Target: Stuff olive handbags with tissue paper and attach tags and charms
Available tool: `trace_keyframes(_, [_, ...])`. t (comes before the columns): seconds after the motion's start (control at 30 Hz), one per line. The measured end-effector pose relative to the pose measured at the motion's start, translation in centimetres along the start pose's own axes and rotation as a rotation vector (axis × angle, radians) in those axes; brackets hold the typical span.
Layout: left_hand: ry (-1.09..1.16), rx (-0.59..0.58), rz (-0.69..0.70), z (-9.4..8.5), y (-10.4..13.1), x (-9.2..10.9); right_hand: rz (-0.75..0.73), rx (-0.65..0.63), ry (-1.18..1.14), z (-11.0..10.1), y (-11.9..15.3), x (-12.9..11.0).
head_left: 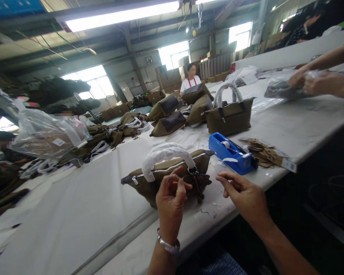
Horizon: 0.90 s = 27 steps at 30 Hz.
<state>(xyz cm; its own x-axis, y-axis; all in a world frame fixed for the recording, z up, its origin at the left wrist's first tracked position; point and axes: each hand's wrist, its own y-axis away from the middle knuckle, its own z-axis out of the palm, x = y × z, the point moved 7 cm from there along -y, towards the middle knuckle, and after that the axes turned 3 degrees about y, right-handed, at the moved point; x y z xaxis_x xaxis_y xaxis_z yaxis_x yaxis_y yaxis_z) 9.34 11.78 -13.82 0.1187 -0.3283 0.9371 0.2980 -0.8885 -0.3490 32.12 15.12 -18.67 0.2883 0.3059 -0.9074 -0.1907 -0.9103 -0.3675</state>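
Observation:
An olive handbag (166, 170) stands upright on the table in front of me, its zip closed and its handles (167, 152) wrapped in white padding. A dark brown charm with tassels (199, 182) hangs from a ring at the right end of the handles. My left hand (172, 196) is before the bag, left of the charm, thumb and fingers pinched on something too small to name. To the right of the charm, my right hand (245, 194) is raised over the table edge, its fingertips pressed together; what they hold is unclear.
Behind my right hand sit a blue tape dispenser (231, 152) and a pile of brown tags (266, 152). Another olive bag (229, 114) stands beyond, near several lying bags (169, 122). A co-worker's hands (315, 82) handle clear plastic at right. Filled plastic (50, 133) is at left.

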Motion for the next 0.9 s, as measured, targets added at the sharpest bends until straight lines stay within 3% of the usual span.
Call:
trace_keyframes(0.07, [0.128, -0.031, -0.053, 1.0, -0.2, -0.3, 0.12, -0.062, -0.234, 0.6, 0.0, 0.3])
trace_keyframes(0.17, [0.198, -0.056, -0.017, 2.3, -0.7, 0.1, 0.236, -0.116, -0.575, 1.9, 0.0, 0.3])
trace_keyframes(0.27, [0.164, -0.066, 0.018, 2.9, -0.9, 0.5, 0.32, -0.123, -0.743, 3.1, 0.2, 0.7])
trace_keyframes(0.47, [0.089, -0.154, 0.024, 3.3, -0.4, 0.3, 0.324, -0.068, -0.775, 3.9, 0.3, 1.8])
trace_keyframes(0.7, [-0.137, -0.2, 0.216, 3.6, -0.2, 1.3, 0.23, -0.143, -0.749, 4.1, 0.1, 0.6])
trace_keyframes(0.9, [-0.248, -0.243, 0.217, 4.2, 0.1, 2.1, 0.264, -0.184, -0.755, 4.7, 0.3, 0.9])
